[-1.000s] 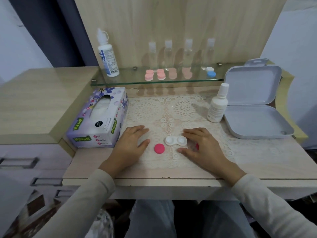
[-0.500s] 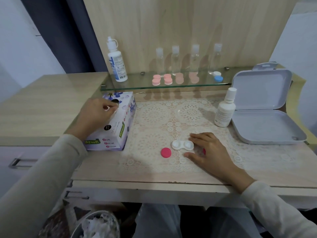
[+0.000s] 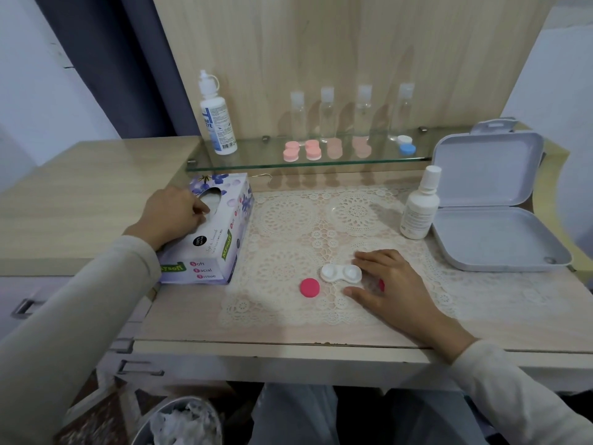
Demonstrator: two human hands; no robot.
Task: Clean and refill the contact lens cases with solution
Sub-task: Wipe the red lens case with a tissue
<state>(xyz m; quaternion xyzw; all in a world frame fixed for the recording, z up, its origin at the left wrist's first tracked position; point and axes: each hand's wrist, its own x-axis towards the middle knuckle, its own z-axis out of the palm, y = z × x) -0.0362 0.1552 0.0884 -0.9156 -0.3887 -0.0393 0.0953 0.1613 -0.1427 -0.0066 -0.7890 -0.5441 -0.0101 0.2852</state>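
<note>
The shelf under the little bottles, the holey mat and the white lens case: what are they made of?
The shelf looks like clear glass: you see through it, and its edge is greenish. The mat seems to be cream lace, cloth or maybe plastic, with patterned holes all over. The lens case looks like smooth, hard white plastic, slightly glossy.
</note>
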